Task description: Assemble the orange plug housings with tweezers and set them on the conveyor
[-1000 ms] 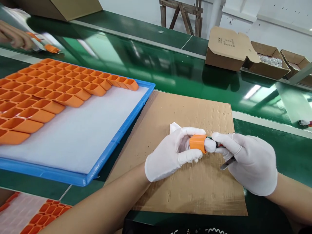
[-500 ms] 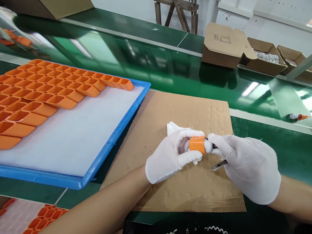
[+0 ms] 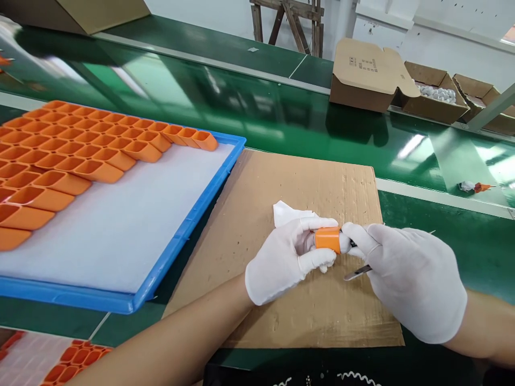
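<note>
My left hand (image 3: pixel 287 257), in a white glove, is closed around a small orange plastic sleeve (image 3: pixel 328 239). At the sleeve's right end a rounded white piece (image 3: pixel 345 242) shows, with something dark beside it. My right hand (image 3: pixel 410 273), also gloved, pinches at that end, its fingertips close against the white piece. A flat metal blade-like tool (image 3: pixel 358 272) sticks out from under the right hand's curled fingers; its other end is hidden in the palm. Behind the left hand a white cloth or paper scrap (image 3: pixel 290 213) lies on the cardboard sheet (image 3: pixel 309 182).
On the left, a blue-rimmed tray (image 3: pixel 193 217) holds rows of orange sleeves (image 3: pixel 96 170). Beyond runs a shiny green conveyor belt (image 3: pixel 281 128) carrying a small orange-and-white item (image 3: pixel 475 187). Cardboard boxes (image 3: pixel 362 75) stand at the far right, one with white pieces (image 3: pixel 436 94).
The small item on the belt has moved left. Both hands keep their hold on the sleeve and its end piece, shifting only slightly; the camera view has moved a little.
</note>
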`<state>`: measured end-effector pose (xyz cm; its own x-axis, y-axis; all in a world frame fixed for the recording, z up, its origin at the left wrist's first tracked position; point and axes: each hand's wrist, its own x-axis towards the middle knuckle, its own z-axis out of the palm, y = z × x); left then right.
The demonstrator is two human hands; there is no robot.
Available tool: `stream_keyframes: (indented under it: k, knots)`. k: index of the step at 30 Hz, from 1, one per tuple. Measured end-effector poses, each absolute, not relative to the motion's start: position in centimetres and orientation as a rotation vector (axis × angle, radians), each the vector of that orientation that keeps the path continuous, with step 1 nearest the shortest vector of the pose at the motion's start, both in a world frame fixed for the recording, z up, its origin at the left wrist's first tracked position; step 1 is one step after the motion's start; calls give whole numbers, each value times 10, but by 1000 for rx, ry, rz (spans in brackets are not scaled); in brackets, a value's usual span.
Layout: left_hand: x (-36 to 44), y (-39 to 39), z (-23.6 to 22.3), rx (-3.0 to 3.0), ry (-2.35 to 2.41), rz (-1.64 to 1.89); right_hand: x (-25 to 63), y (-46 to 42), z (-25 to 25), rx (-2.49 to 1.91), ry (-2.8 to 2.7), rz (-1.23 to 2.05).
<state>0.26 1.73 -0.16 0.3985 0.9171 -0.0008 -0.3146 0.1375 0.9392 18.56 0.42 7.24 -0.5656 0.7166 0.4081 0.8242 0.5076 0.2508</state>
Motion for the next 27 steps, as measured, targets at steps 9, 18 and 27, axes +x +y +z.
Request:
stream_keyframes:
  k: [9,18,27]
  knots:
    - [7,14,-2,1108,746,1065,188,6,72,-1296,-2483,-589]
    - [4,13,-3,1084,710,1042,188,2,76,-1281,-2508,-606]
    - [8,14,-1,1024,744,1058,179,-1,66,-1360,-2493,-632]
